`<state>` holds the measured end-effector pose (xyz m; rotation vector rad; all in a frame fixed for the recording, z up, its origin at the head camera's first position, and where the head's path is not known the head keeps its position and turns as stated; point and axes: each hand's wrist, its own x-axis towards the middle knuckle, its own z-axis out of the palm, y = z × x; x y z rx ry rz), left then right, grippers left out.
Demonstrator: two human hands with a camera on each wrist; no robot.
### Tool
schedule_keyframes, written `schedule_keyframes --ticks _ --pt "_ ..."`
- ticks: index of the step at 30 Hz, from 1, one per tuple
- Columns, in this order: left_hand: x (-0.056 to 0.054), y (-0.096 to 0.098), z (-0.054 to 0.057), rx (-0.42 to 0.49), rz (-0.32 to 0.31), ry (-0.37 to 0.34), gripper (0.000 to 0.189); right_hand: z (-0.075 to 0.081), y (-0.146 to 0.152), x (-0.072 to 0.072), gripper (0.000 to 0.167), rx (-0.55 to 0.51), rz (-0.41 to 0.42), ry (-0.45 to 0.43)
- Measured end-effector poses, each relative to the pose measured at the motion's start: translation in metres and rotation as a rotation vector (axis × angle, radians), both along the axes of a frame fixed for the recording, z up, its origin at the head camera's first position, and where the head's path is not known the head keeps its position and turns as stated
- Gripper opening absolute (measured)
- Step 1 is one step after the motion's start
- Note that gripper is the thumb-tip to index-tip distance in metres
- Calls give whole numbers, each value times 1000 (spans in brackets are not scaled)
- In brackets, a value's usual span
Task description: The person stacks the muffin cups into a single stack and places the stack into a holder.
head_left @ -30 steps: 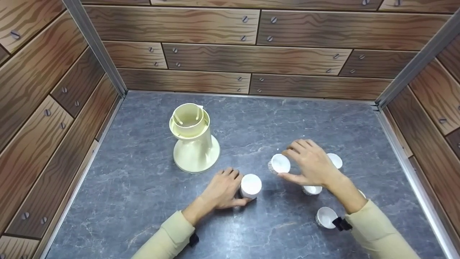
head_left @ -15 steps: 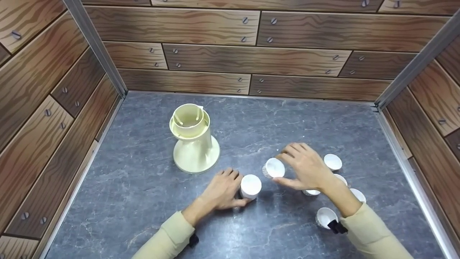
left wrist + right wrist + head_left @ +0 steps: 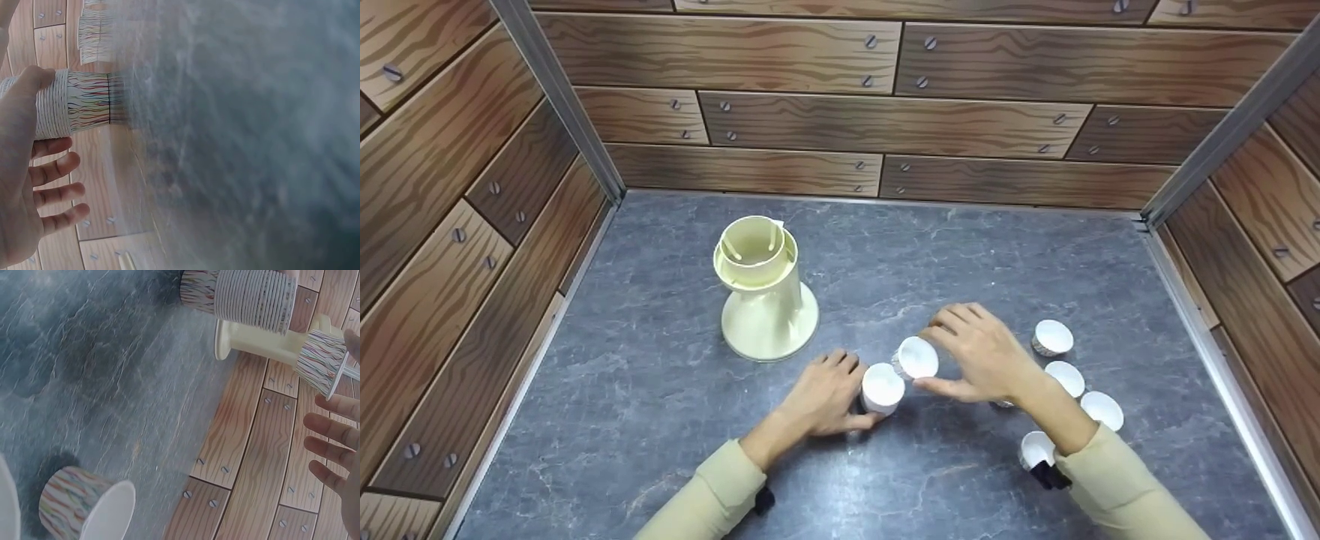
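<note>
A tall stack of nested paper cups (image 3: 883, 388) stands upright on the tabletop, steadied by my left hand (image 3: 826, 395). In the left wrist view, the thumb and forefinger curve round the stack's ribbed rims (image 3: 53, 112), and the other fingers stay loose. My right hand (image 3: 988, 358) pinches a single paper cup (image 3: 918, 358) by its rim, raised just right of the stack's top and slightly tilted. The right wrist view shows that cup's coloured wavy stripes (image 3: 319, 360) at the height of the stack's upper rims (image 3: 256, 298).
A cream, flared-base dispenser-like stand (image 3: 769, 326) with an open round top is left of the stack. Several loose paper cups lie right, including a far one (image 3: 1052, 337) and a near one (image 3: 1037, 448) partly behind the right cuff. Wood-patterned walls (image 3: 810, 120) enclose the table.
My right hand has carried its cup leftward and slightly nearer to me, up to the stack. More loose cups show behind the right forearm. The left hand and stack have stayed put.
</note>
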<state>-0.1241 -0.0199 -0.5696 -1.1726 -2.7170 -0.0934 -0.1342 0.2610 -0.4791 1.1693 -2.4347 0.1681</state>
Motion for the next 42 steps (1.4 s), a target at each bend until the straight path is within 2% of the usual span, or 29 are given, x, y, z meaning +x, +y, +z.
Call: schedule_keyframes --ticks 8,19,28,42 --pt "0 0 0 -3 -4 13 70 -4 -8 0 65 -7 33 7" --pt "1 0 0 6 -9 27 69 -9 -13 3 60 -14 32 -2" --pt "2 0 -2 31 -11 64 67 -11 -22 7 61 23 31 -10" --pt "2 0 -1 18 -7 55 70 -19 -30 6 55 36 53 -5"
